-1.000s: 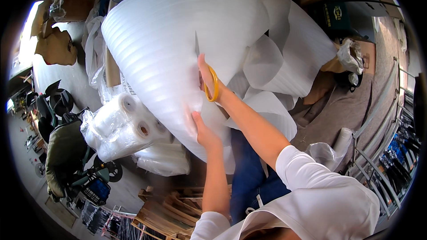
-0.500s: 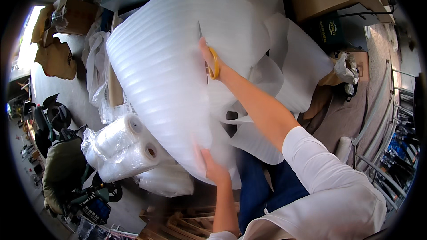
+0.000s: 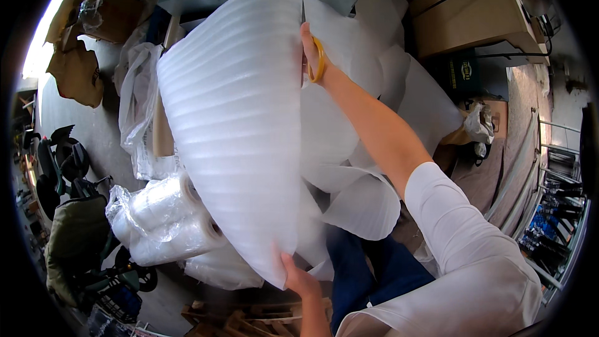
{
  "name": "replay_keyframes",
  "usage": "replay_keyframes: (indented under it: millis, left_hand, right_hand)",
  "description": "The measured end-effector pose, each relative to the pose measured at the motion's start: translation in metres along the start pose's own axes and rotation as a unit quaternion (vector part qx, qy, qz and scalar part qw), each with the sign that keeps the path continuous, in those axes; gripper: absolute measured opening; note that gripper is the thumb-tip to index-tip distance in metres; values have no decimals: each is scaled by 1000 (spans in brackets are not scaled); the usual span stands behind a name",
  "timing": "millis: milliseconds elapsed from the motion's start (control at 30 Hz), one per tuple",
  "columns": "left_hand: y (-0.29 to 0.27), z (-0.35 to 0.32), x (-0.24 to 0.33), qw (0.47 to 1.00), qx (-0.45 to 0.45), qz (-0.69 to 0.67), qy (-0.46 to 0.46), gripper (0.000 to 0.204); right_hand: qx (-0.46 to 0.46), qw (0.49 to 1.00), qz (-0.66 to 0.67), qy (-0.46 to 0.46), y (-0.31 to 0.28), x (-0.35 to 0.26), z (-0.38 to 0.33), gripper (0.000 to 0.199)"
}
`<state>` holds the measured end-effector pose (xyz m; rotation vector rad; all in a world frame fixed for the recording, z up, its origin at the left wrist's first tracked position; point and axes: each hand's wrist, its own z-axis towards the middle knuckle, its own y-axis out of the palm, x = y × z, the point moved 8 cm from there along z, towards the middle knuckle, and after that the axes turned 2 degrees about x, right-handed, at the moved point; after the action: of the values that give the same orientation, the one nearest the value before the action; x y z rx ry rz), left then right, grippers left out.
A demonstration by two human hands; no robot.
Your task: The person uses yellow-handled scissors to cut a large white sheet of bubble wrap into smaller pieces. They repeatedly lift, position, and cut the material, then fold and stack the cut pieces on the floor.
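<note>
— Foam sheet hangs centre frame; left hand pinches its bottom corner, fingers clamped.
— Right hand, up top, closed on yellow-handled scissors?
— Yes. I'd keep the sheet taut and the cut straight.

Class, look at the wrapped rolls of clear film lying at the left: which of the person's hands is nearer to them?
Left. The left hand grips the foam sheet's lower edge, just right of the film rolls. The right hand, holding yellow-handled scissors, is far above them.
</note>
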<state>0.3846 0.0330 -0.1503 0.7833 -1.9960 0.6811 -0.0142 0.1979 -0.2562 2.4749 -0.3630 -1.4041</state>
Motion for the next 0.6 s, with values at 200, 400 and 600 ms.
replay_keyframes:
  millis: [200, 400, 600]
  left_hand:
    - [-21, 4, -8, 998, 51, -27, -21, 40]
    - [-57, 16, -38, 992, 98, -81, -26, 40]
    - [-121, 52, -60, 972, 196, -106, -71, 35]
  right_hand:
    - [-34, 994, -106, 3, -2, -22, 29, 73]
    - [11, 995, -97, -27, -4, -50, 53, 65]
    - [52, 994, 53, -79, -4, -115, 23, 54]
